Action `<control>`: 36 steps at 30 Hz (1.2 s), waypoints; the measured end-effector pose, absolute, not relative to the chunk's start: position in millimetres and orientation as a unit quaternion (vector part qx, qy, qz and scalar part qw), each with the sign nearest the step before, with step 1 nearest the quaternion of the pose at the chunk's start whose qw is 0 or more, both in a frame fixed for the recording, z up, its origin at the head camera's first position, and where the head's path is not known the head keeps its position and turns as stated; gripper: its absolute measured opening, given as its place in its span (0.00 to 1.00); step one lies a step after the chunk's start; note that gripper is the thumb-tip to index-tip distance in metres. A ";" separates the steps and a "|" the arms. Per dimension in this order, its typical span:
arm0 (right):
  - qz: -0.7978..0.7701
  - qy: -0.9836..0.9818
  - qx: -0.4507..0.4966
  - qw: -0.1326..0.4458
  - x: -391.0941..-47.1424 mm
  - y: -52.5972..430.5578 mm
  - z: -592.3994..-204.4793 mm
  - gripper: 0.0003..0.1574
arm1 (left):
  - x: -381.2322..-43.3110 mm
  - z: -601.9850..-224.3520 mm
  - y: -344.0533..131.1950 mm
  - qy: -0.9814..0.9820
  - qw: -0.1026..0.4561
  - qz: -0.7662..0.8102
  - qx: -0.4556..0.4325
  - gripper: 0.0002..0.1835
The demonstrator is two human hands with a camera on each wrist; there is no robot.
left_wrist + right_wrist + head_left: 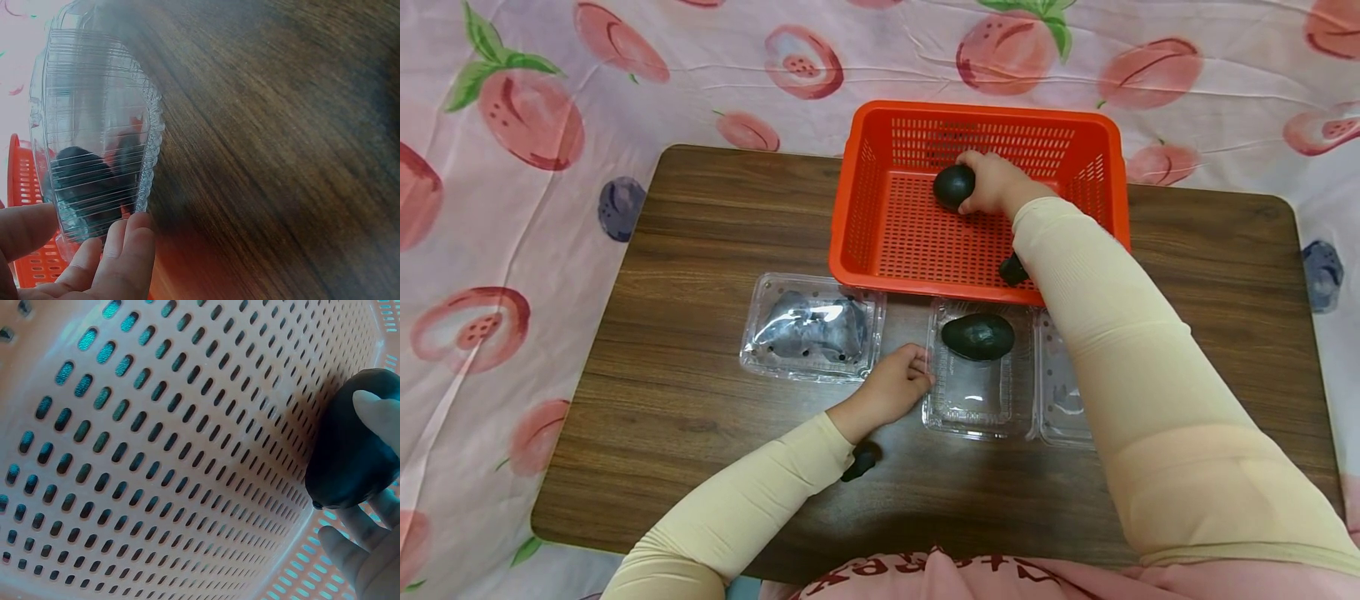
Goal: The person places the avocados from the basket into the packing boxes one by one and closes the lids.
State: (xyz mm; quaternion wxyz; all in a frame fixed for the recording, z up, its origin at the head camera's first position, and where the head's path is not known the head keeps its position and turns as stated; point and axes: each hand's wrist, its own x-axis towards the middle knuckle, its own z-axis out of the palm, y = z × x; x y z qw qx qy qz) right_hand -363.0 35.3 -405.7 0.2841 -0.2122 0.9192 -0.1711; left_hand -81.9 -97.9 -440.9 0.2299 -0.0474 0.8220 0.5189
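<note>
My right hand (996,185) grips a dark avocado (953,187) inside the red plastic basket (917,250). In the right wrist view, the thumb lies on one side of the avocado (353,447) and fingers on the other, close to the slotted basket floor. My left hand (895,385) touches the left side of a clear plastic container (973,404), fingers fairly extended against its wall in the left wrist view. A dark green avocado (977,337) lies at the far end of that container. Through the ribbed wall (94,94), dark shapes show.
Left of the left hand sits another clear container (812,327) with dark contents under a shiny cover. A third clear container (1063,392) is partly hidden by the right sleeve (1120,350). All stand on a brown wooden table (700,400), before a fruit-patterned cloth (895,58).
</note>
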 end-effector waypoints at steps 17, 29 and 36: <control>-0.172 0.919 -0.211 0.287 -356.7 48.1 -400.1 0.46 | -82.1 -439.3 -95.6 0.828 0.232 0.508 -0.043 0.12; -0.193 0.923 -0.208 0.262 -356.1 61.2 -381.5 0.47 | -83.0 -441.3 -97.7 0.835 0.231 0.497 -0.043 0.13; -0.203 0.925 -0.205 0.249 -354.1 74.9 -366.7 0.48 | -82.8 -440.6 -93.2 0.830 0.222 0.508 -0.054 0.14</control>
